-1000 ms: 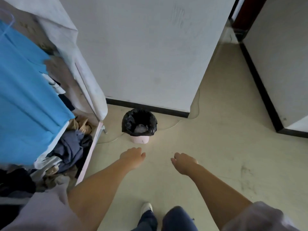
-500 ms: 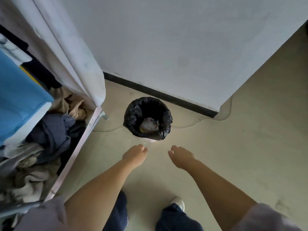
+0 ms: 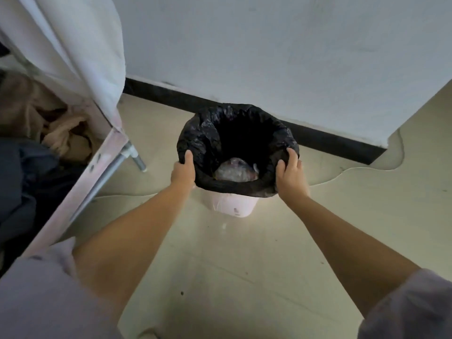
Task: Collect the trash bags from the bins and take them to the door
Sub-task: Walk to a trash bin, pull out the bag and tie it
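Observation:
A small pink bin [image 3: 232, 205] stands on the floor against the wall's black skirting. A black trash bag [image 3: 208, 133] lines it, folded over the rim, with a crumpled clear wrapper [image 3: 236, 171] at the bottom. My left hand [image 3: 183, 171] grips the bag's rim on the left side, thumb on top. On the right side my right hand [image 3: 289, 171] grips the rim, fingers curled over the edge.
A fabric wardrobe [image 3: 73, 57] with a white cover and a pink metal frame [image 3: 97, 167] stands close on the left, with piled clothes [image 3: 36, 148] inside. A white wall [image 3: 269, 57] rises behind the bin. Beige floor [image 3: 244, 265] spreads below and to the right.
I have come closer to the bin and bent down. Both hands went forward from mid-air in front of the bin and took hold of the bag's rim on either side.

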Demonstrator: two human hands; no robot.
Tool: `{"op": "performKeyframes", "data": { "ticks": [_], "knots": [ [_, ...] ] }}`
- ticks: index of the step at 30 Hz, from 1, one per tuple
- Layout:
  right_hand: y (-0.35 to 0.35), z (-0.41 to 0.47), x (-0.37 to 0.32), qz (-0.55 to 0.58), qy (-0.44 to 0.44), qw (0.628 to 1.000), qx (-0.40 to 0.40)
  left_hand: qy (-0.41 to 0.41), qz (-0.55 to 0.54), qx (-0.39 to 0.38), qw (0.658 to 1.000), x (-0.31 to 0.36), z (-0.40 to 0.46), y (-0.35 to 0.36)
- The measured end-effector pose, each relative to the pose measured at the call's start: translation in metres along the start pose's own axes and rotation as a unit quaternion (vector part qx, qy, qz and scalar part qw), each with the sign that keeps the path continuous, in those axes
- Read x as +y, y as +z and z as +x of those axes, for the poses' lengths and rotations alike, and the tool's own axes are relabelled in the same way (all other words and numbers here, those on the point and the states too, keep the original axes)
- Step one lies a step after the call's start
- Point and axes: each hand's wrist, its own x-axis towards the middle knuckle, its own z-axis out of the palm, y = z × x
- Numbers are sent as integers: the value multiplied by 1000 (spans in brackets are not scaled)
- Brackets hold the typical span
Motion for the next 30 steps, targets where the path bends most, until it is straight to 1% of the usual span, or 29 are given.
{"op": "performKeyframes", "data": {
  "ticks": [2,4,7,9,10,11,13,14,16,19,21,23,25,28,30],
  "knots": [
    [7,13,3,66,-27,997,12,-1,-117,-24,993,-1,15,4],
    [7,19,4,117,-26,993,10,-12,-188,-23,982,3,22,4],
    [1,22,3,215,39,976,-8,-73,-301,-42,950,9,14,-1],
    [-4,22,4,230,74,969,-45,-116,-356,-81,924,13,8,-9],
    [-8,21,4,220,94,967,-84,-130,-365,-99,917,14,7,-15],
    [-13,21,5,213,111,962,-127,-139,-365,-114,913,14,8,-20],
    [-24,23,14,209,119,951,-196,-143,-322,-125,927,13,13,-33],
    [-31,26,18,207,112,947,-217,-135,-294,-120,938,14,15,-38],
    [-45,35,24,184,106,950,-227,-101,-258,-79,958,19,22,-45],
    [-66,43,23,105,118,966,-203,-30,-227,-12,973,31,23,-48],
    [-76,46,16,100,119,977,-146,24,-222,15,975,41,13,-47],
    [-83,48,4,174,112,975,-78,100,-196,23,975,53,1,-41],
    [-84,47,-11,245,70,966,-42,175,-139,25,974,64,-14,-33],
    [-76,42,-36,279,12,959,-51,241,-77,7,968,78,-37,-16],
    [-68,37,-54,332,-8,940,-78,251,-42,-25,967,85,-49,-5]
  ]
}}
